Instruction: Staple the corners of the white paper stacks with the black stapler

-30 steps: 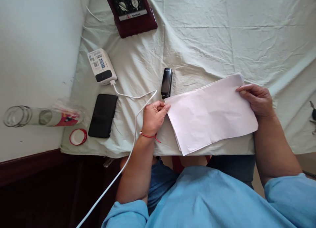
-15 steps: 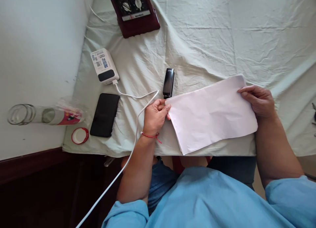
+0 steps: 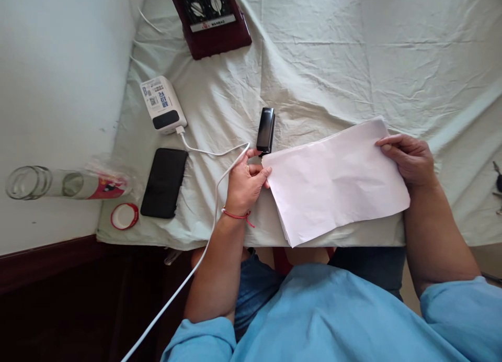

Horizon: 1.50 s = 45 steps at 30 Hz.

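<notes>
A stack of white paper sheets [image 3: 337, 181] is held low over the front of the cloth-covered table, slightly tilted. My left hand [image 3: 248, 183] pinches its upper left corner, thumb on top, with the index finger reaching toward the near end of a black stapler [image 3: 265, 129]. Whether that finger touches the stapler I cannot tell. At the upper right corner, my right hand [image 3: 410, 158] grips the sheets between thumb and fingers. The stapler lies on the cloth just beyond the left corner of the paper.
Left of my hands lie a black phone [image 3: 164, 183] and a white power bank [image 3: 163, 104] with a white cable [image 3: 214, 215] running past my left wrist. A glass bottle [image 3: 66, 183], a red-rimmed lid [image 3: 124, 216] and a dark red device with knobs [image 3: 212, 24] are also there.
My left index finger has stretched away from the paper toward the stapler. Both hands keep hold of the sheets, and the whole view has shifted slightly.
</notes>
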Motion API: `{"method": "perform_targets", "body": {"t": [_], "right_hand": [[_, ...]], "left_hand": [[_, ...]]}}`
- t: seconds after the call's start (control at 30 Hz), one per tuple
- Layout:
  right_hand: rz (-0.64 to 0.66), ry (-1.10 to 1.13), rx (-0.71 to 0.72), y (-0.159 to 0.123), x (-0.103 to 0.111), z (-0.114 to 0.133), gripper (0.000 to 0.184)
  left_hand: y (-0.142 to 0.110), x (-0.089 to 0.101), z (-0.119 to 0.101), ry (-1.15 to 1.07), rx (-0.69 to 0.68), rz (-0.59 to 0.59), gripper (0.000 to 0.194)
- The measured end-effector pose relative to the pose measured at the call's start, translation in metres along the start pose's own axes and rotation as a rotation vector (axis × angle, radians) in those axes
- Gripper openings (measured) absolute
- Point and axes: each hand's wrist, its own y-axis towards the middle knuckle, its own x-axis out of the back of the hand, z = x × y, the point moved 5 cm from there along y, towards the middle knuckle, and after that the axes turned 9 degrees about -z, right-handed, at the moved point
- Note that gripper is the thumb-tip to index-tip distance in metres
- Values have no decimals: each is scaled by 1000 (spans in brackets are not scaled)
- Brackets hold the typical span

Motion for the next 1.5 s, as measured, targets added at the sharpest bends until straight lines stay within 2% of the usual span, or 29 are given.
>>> {"method": "perform_targets", "body": {"t": [0.17,0.27,0.5,1.2,1.3,1.5], "right_hand": [[-19,6,-9,0,1,-1,24],[-10,9,-9,0,0,0,24],[-9,-2,-7,0,1,-2,23],[-5,0,10,0,0,-3,22],[-6,-4,14,1,1,-6,22],[14,-15,17,3,4,-11,27]], "left_hand": [[1,0,1,44,-27,-34,16],[1,0,0,63,-65,-55,10],[0,2,2,97,-58,-120,14],[3,5,5,156,-56,-143,19],[3,6,3,314,-93,-181,20],[0,0,-8,882,-145,-190,20]]}}
